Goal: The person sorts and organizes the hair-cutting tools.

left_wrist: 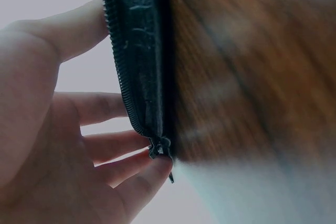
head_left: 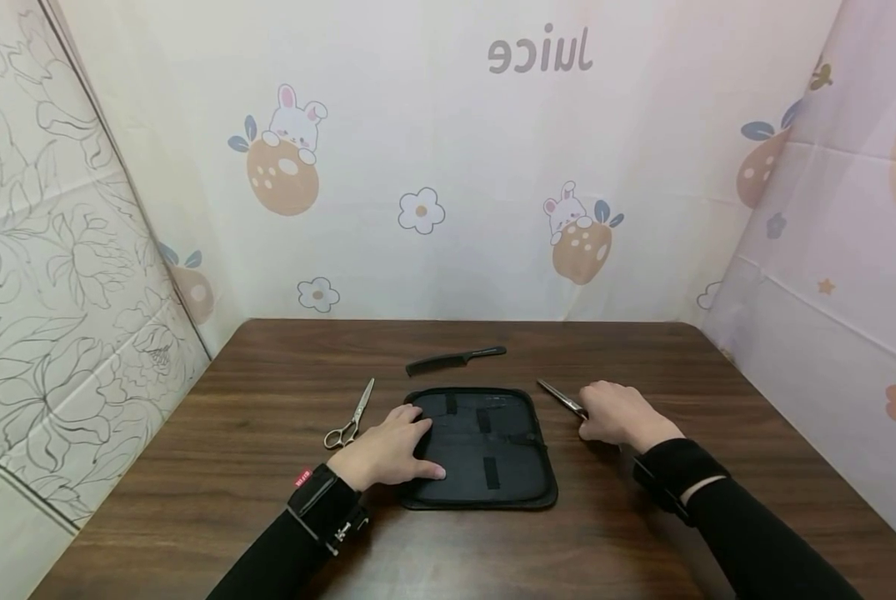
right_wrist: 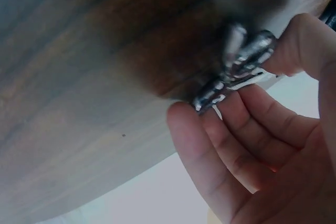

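A black zip case [head_left: 503, 483] lies on the table with its dark elastic loops facing up. Across its left edge rests my left hand [head_left: 387, 450], fingers and thumb fairly straight on the case; the zipper teeth [left_wrist: 116, 61] run beside them in the left wrist view. To the right of the case, my right hand [head_left: 620, 414] holds a pair of metal scissors [head_left: 563, 400] by the handle end, blades pointing to the far left. The finger rings [right_wrist: 254, 51] show among its fingers in the right wrist view. A second pair of scissors [head_left: 359, 414] lies left of the case.
Beyond the case lies a black comb [head_left: 455, 360]. Everything sits on a dark wooden table [head_left: 267, 400], with a printed curtain [head_left: 417, 125] behind it and fabric hanging at both sides.
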Available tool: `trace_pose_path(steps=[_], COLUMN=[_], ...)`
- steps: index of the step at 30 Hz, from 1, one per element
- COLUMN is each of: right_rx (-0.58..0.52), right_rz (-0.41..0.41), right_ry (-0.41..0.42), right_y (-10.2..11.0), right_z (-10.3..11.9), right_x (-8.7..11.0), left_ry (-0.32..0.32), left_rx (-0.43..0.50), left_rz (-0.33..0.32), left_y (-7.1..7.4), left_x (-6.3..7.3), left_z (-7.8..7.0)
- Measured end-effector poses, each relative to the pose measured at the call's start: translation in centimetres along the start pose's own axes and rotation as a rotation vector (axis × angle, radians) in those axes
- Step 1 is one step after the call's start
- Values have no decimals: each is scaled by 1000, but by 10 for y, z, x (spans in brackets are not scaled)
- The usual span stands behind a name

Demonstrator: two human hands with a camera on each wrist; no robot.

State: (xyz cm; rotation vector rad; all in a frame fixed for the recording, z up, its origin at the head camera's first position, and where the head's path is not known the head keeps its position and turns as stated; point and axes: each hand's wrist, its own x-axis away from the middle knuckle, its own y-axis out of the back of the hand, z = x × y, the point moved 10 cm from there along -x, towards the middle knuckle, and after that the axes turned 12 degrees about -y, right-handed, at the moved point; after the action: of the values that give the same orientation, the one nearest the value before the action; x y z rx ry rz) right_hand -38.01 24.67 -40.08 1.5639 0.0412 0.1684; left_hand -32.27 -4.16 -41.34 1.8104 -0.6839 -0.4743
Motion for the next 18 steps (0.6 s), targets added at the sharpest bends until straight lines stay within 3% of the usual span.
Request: trace_pose_path(steps=[18], right_rx=[-212], right_rz=[-13], right_ry=[-44], right_y=[10], right_z=[2], right_x=[0], left_ry=[-14], left_rx=[11], left_rz=[-5], left_y=[3], left_x=[-1], left_z=[-1])
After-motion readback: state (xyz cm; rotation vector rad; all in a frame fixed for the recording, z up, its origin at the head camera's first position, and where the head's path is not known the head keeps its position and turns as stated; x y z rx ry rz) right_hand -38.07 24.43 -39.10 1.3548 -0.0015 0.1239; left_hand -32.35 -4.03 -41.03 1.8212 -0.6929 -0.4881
